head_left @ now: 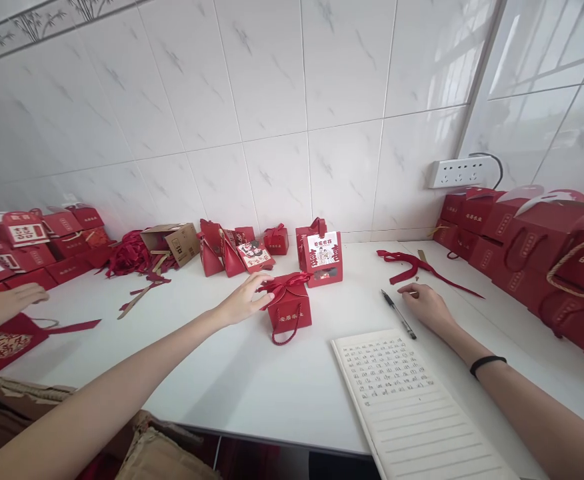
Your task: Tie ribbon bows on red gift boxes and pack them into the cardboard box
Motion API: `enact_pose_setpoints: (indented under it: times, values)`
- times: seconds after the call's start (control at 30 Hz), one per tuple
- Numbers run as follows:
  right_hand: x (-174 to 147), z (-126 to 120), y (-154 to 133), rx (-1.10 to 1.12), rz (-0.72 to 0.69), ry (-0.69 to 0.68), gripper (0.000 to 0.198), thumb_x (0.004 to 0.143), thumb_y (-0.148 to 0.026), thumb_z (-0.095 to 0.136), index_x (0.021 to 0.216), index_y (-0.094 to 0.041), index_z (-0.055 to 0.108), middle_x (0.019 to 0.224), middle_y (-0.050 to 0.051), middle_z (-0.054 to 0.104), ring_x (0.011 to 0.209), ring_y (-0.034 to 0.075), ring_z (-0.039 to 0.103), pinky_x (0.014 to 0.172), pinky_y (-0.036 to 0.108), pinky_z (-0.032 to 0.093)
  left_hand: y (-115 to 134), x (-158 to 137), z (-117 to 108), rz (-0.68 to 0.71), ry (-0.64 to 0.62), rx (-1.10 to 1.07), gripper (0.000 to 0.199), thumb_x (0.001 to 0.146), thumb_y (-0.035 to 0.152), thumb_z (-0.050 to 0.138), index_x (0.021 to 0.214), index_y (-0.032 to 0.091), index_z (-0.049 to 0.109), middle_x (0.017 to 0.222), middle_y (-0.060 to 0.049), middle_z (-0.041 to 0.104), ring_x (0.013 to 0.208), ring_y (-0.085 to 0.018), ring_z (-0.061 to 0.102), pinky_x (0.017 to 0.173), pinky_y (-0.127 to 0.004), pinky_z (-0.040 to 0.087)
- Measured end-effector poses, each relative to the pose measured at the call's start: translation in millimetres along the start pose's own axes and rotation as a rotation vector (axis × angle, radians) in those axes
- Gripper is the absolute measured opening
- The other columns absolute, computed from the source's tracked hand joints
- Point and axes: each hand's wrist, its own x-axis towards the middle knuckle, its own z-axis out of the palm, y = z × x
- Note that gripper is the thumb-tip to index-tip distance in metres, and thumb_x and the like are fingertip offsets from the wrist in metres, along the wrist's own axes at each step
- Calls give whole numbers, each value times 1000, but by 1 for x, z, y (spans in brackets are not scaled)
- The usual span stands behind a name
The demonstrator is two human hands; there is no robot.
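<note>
My left hand (243,301) is at the upper left of a small red gift box (291,315), its thumb in front and its fingers behind the red ribbon bow (292,280) on top. The box stands upright, with gold characters and a looped red cord handle on its front. To the right, my right hand (428,308) rests on the table with loosely bent fingers and nothing visible in them. A black pen (399,315) lies just left of it, and an open lined notebook (397,400) with handwritten rows lies nearer to me.
Red boxes are stacked at right (512,247) and left (67,247). More boxes (232,250) and a picture-fronted box (322,257) stand near the wall. Ribbons (412,267) lie behind my right hand. Another person's hand (15,300) is at left, above a torn cardboard carton (157,453).
</note>
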Motion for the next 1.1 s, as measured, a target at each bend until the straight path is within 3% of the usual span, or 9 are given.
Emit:
enact_pose_setpoints:
  times: [0.23,0.37,0.63,0.77,0.87,1.0,1.1]
  values:
    - [-3,-1,-5,4,8,3,23,78,-14,44,82,-16,66,98,8,59,83,21,57,73,28,44,7,-2,-7,139,-93,-13,37,80,39,51,111,18,51,118,-8,50,110,-20,51,91,-32,47]
    - [-5,-3,-8,3,24,-7,22,79,-14,44,82,-16,66,99,7,58,80,19,58,72,27,44,10,-2,-3,185,-128,-69,34,80,33,50,112,20,50,123,-7,50,110,-20,51,91,-32,46]
    - [-5,-3,-8,-6,22,-14,22,79,-14,44,82,-15,66,101,8,58,78,19,57,73,28,44,10,-3,-1,-13,-160,-38,43,84,42,42,121,21,43,124,-8,52,98,-19,58,83,-32,47]
    - [-5,-3,-8,-5,10,-6,22,78,-15,44,81,-15,66,99,8,59,79,20,57,73,28,44,6,-4,-3,-12,-211,61,35,85,47,37,92,17,54,95,-5,61,81,-19,58,71,-29,44]
    - [-5,-3,-8,-1,1,0,22,77,-15,44,80,-16,66,97,8,59,80,20,57,72,27,45,5,-4,-2,7,-232,110,39,86,48,30,68,18,47,70,-2,54,65,-16,50,62,-28,38]
    - [-5,-3,-7,3,-7,2,22,77,-15,44,78,-16,66,97,7,59,78,20,57,72,28,45,6,-4,1,5,-221,81,43,88,48,21,63,19,38,59,1,43,55,-13,40,55,-27,31]
    - [-5,-2,-7,8,-11,8,22,76,-15,44,78,-16,66,98,8,59,75,19,57,71,28,45,7,-3,1,9,-243,92,40,86,49,29,62,18,39,60,1,44,56,-13,40,55,-27,31]
